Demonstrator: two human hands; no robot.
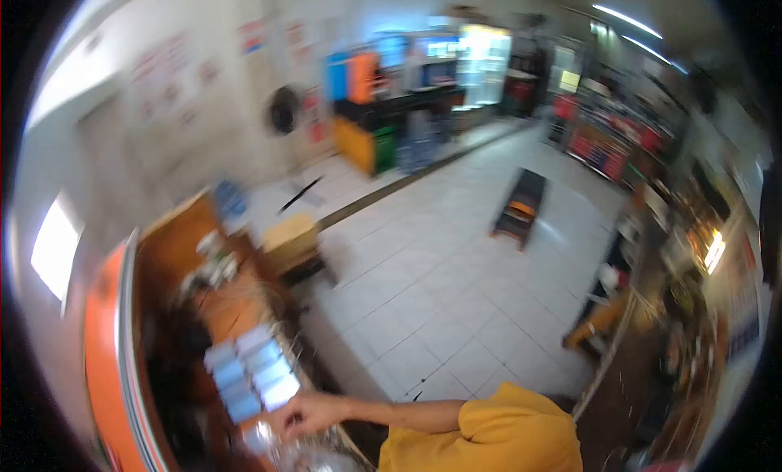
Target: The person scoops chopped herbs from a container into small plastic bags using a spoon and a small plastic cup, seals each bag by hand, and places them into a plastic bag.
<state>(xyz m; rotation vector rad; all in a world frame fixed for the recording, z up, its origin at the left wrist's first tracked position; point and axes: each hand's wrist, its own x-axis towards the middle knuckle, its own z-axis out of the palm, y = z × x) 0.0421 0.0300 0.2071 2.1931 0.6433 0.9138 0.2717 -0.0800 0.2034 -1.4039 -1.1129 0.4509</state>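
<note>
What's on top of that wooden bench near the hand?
On the wooden bench lie two rows of pale rectangular pieces and, farther along, blurred whitish items. The hand hides whatever is directly beneath it, and the pieces cover the surface under them.

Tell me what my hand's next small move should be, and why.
I'd probably steady the hand before closing the fingers on anything. It is right at the near end of two rows of pale rectangular items on the bench, with shiny, clear-looking material close by, and blur hides whether it already touches or holds something.
</note>
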